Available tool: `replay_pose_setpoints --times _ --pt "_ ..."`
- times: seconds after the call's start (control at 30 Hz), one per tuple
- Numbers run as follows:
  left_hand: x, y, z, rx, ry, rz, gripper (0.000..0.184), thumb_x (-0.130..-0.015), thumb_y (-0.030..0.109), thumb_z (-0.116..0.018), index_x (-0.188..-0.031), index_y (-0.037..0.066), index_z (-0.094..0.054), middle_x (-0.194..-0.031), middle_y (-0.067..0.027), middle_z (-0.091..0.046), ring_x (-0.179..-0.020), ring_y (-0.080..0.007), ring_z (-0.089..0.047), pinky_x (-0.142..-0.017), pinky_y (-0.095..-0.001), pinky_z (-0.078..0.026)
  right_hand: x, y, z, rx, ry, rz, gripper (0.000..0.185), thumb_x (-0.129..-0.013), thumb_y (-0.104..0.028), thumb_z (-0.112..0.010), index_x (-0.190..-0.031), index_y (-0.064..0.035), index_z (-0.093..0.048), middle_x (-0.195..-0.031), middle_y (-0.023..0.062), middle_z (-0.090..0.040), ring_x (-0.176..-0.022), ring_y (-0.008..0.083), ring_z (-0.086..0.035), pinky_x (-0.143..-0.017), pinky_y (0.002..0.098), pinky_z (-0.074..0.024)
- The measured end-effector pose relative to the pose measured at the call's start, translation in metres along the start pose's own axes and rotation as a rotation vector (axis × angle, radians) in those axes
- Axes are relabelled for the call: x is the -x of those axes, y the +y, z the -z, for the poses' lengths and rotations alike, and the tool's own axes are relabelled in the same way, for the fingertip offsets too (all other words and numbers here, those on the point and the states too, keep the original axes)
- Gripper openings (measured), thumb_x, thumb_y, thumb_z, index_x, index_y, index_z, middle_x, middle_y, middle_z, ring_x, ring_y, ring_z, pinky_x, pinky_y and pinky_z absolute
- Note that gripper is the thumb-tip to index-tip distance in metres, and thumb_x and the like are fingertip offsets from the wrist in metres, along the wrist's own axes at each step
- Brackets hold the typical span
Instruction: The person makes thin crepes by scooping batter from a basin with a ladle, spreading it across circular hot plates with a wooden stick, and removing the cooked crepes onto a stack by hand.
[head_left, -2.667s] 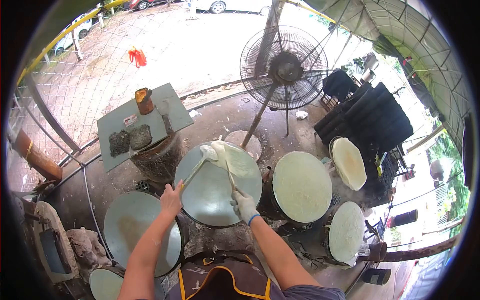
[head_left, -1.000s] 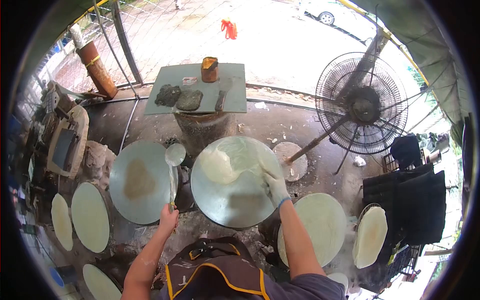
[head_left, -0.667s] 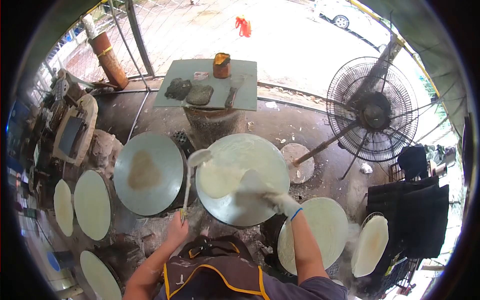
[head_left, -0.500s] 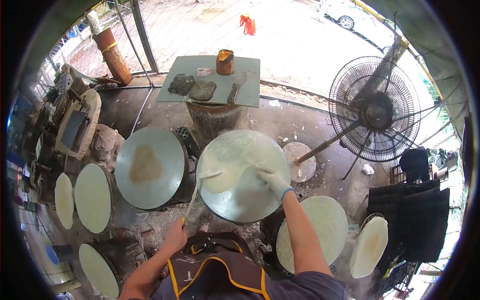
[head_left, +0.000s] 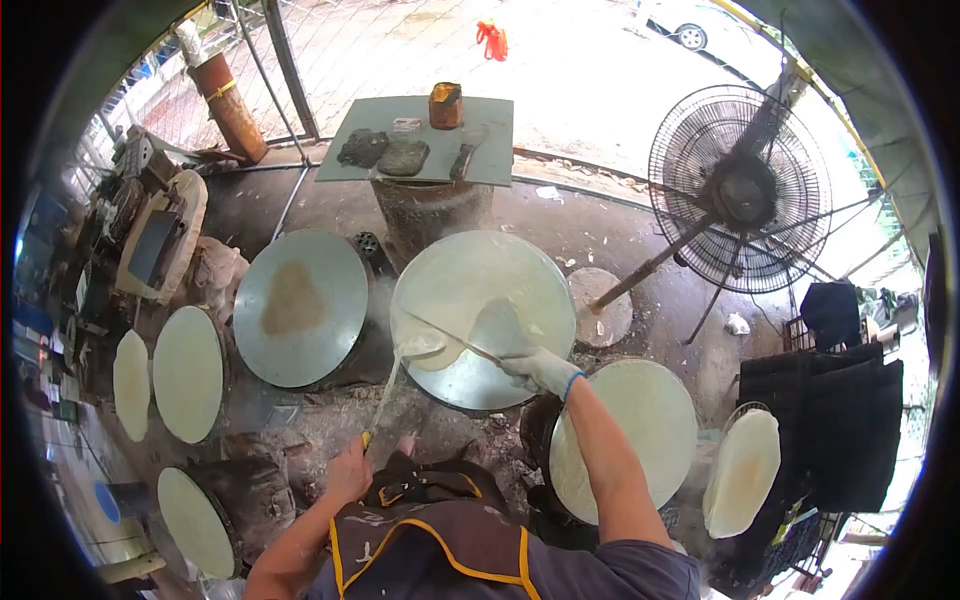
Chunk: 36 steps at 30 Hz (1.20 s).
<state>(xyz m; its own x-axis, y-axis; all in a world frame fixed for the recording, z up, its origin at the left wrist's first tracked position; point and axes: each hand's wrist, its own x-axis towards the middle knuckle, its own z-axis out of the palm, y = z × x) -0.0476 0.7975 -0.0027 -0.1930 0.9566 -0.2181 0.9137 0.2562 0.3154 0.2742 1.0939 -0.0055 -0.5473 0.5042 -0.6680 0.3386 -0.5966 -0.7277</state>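
My left hand (head_left: pixel 349 470) is closed round the yellow-ended handle of a ladle (head_left: pixel 420 345). The ladle's batter-coated bowl is over the left edge of the middle round griddle (head_left: pixel 450 388). Pale batter (head_left: pixel 480 260) coats most of that griddle, leaving bare shiny metal along the near side. In a whitish glove, my right hand (head_left: pixel 545 370) grips a long thin spreader (head_left: pixel 455 337), seen nearly edge-on. Its blade reaches left across the batter towards the ladle. A grey patch shows on the griddle just above the glove.
A bare griddle (head_left: pixel 300 340) with a brown patch stands to the left. Batter-covered griddles flank me at right (head_left: pixel 625 435) and far left (head_left: pixel 188 375). A large fan (head_left: pixel 740 190) stands at back right. Beyond the middle griddle, a board (head_left: pixel 350 165) holds a rusty can (head_left: pixel 446 106).
Batter now covers the griddle's far and right parts, which were partly bare metal. My right hand has swung the spreader round to point left. The ladle stays at the left edge.
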Motion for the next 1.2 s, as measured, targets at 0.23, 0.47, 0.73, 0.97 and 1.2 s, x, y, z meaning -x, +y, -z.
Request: replay_pose_setpoints --times 0.23,0.47,0.73,0.97,1.2 --pt "-0.009 -0.030 0.007 0.028 0.085 -0.155 0.044 -0.080 0.010 -0.057 -0.121 -0.001 -0.044 -0.092 -0.0221 -0.059 -0.074 -0.0418 -0.061 -0.062 -0.0508 -0.049 0.038 0.054 -0.043 -0.267 0.411 0.117 0.040 -0.091 -0.022 -0.059 -0.127 -0.0039 -0.057 -0.077 -0.0013 -0.059 -0.049 0.0056 -0.045 -0.041 0.0189 -0.0318" --pt "-0.033 -0.078 0.044 0.322 0.123 -0.252 0.040 -0.083 0.011 -0.055 -0.120 -0.002 -0.047 -0.092 -0.0253 -0.060 -0.080 -0.0433 -0.061 -0.068 -0.0475 -0.048 0.054 0.129 -0.137 -0.696 0.464 0.137 0.040 -0.091 -0.020 -0.060 -0.129 -0.0104 -0.052 -0.063 -0.0017 -0.053 -0.039 0.0072 -0.039 -0.035 0.0224 -0.0296" --pt "-0.061 -0.148 0.111 0.991 -0.079 -0.174 0.024 -0.092 0.011 -0.051 -0.113 0.000 -0.047 -0.063 -0.0054 -0.049 -0.045 -0.0123 -0.046 -0.043 -0.0271 -0.038 -0.075 0.059 -0.323 -0.534 0.446 0.260 0.050 -0.092 -0.027 -0.057 -0.136 -0.0059 -0.044 -0.080 0.0023 -0.062 -0.056 0.0106 -0.053 -0.047 0.0222 -0.0415" --pt "-0.024 -0.225 0.150 1.404 -0.175 0.033 0.017 -0.091 0.007 -0.050 -0.106 0.001 -0.045 -0.060 -0.0010 -0.043 -0.038 -0.0079 -0.037 -0.036 -0.0239 -0.033 -0.125 0.078 -0.384 -0.480 1.069 0.293 0.042 -0.094 -0.027 -0.053 -0.129 -0.0033 -0.051 -0.075 0.0022 -0.059 -0.057 0.0094 -0.051 -0.049 0.0255 -0.0405" --pt "0.007 -0.264 0.153 1.591 -0.232 0.219 0.017 -0.089 0.004 -0.048 -0.106 0.003 -0.045 -0.060 -0.0024 -0.040 -0.036 -0.0093 -0.036 -0.033 -0.0244 -0.033 -0.119 0.079 -0.372 -0.384 1.044 0.185 0.040 -0.095 -0.029 -0.050 -0.124 -0.0023 -0.053 -0.081 0.0068 -0.060 -0.068 0.0144 -0.058 -0.060 0.0298 -0.0464"
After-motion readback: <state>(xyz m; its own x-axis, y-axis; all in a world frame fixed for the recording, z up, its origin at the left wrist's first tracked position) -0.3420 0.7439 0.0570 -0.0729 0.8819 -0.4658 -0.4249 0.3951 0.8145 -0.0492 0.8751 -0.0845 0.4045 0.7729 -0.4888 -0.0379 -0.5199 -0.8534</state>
